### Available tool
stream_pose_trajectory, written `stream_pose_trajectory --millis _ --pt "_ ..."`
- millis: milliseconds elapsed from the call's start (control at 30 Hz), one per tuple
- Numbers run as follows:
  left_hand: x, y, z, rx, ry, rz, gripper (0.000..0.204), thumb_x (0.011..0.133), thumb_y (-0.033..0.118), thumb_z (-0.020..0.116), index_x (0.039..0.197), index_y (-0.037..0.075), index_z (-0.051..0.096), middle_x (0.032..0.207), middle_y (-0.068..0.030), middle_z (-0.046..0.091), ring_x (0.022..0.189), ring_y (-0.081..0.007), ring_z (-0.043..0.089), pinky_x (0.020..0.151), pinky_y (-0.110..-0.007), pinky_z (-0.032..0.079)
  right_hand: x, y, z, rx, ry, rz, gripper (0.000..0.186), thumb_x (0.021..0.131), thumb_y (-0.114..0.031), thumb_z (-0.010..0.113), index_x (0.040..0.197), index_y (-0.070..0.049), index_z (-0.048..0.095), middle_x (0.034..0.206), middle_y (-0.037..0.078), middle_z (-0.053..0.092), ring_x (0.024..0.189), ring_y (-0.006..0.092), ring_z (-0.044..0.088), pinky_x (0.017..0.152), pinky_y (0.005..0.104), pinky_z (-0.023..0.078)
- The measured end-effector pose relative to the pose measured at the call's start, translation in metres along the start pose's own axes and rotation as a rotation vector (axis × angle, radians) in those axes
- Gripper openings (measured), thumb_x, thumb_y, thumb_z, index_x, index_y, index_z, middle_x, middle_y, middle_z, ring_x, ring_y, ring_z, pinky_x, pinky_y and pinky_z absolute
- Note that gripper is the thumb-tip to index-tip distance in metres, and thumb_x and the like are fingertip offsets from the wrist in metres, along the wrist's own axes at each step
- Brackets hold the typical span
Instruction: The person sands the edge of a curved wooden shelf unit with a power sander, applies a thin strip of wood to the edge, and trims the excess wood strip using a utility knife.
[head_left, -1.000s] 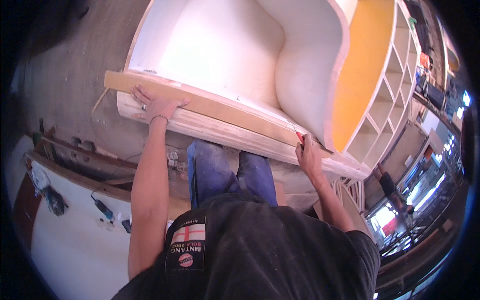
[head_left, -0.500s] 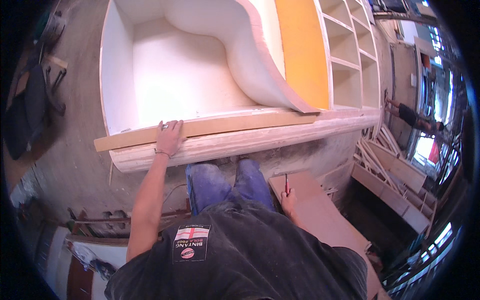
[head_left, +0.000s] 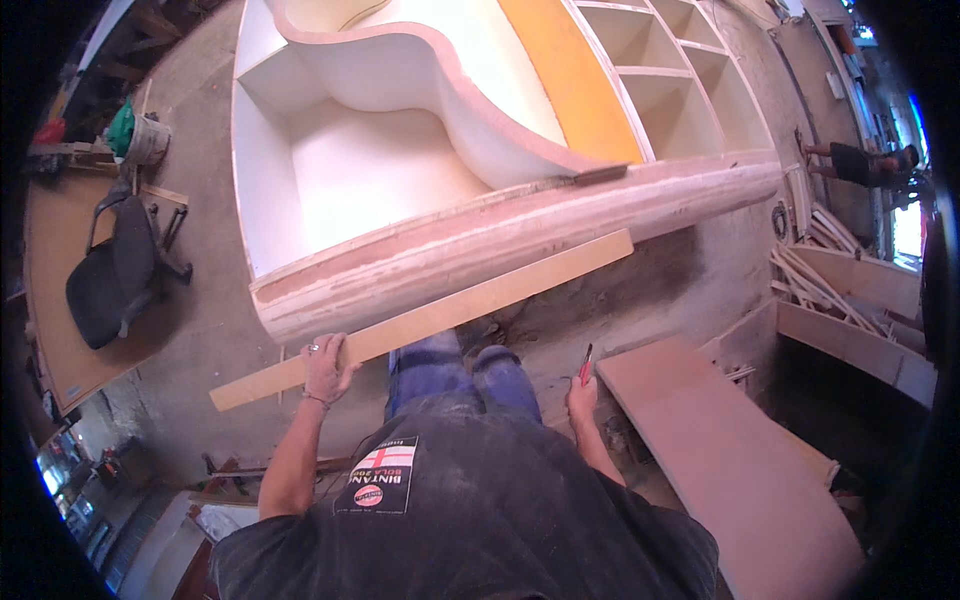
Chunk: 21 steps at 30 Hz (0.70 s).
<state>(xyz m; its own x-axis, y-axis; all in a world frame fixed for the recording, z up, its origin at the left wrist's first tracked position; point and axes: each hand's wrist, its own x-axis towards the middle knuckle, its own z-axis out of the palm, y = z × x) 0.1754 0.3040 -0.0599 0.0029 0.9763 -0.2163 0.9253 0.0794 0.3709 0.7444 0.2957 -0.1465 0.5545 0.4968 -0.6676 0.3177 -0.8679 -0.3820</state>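
Note:
My left hand (head_left: 325, 368) grips a long, flat tan wooden strip (head_left: 470, 308) near its left end, fingers over it and thumb along the near side. The strip slants up to the right, in front of a large white cabinet unit (head_left: 270, 200). Along the cabinet's near edge runs a rounded, pinkish-white front rail (head_left: 450, 240). Inside the unit curves a wavy divider (head_left: 400, 75). To the right, my right hand (head_left: 583, 396) is closed round a slim red tool (head_left: 586, 367) with a dark narrow tip pointing up; its exact kind is unclear.
A brown board (head_left: 690, 430) lies right of my legs. Beyond it stands an open wooden box (head_left: 840, 340) with loose wood strips (head_left: 825, 285). An office chair (head_left: 115, 265) and a bucket (head_left: 148, 140) are at left. Another person (head_left: 860, 163) is at the far right.
The wooden strip has come off the cabinet's front edge toward me, held by my left hand. My right hand still holds the red tool. The view has shifted, showing more at left.

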Motion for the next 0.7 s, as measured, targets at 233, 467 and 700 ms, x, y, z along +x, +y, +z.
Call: stream_pose_trajectory --millis 233,467,700 --pt "-0.070 0.105 0.015 -0.174 0.158 0.070 0.072 0.071 0.032 0.087 0.132 0.009 0.058 0.124 -0.0113 0.062 0.119 -0.0315 0.057 0.100 -0.049 0.034 0.006 0.158 -0.030 0.175 0.127 -0.019 0.021 0.094 -0.020 0.058 0.101 -0.001 0.056 0.069 0.012 0.060 0.060 0.0241 0.064 0.053 0.0391 0.048" --pt "-0.082 0.166 0.004 -0.270 0.268 0.175 0.070 0.072 0.033 0.087 0.132 0.007 0.060 0.122 -0.0132 0.063 0.117 -0.0317 0.058 0.101 -0.047 0.035 -0.057 0.211 -0.068 -0.005 0.142 0.170 0.030 0.091 -0.021 0.066 0.104 0.006 0.066 0.091 0.017 0.069 0.084 0.0290 0.065 0.076 0.0439 0.051" --pt "-0.046 0.189 -0.007 -0.352 0.299 0.343 0.069 0.073 0.032 0.086 0.133 0.009 0.060 0.121 -0.0092 0.063 0.113 -0.0290 0.060 0.100 -0.046 0.034 -0.076 0.213 -0.069 0.317 0.406 0.170 0.033 0.092 -0.024 0.067 0.105 0.007 0.068 0.091 0.019 0.069 0.085 0.0296 0.065 0.075 0.0430 0.051"
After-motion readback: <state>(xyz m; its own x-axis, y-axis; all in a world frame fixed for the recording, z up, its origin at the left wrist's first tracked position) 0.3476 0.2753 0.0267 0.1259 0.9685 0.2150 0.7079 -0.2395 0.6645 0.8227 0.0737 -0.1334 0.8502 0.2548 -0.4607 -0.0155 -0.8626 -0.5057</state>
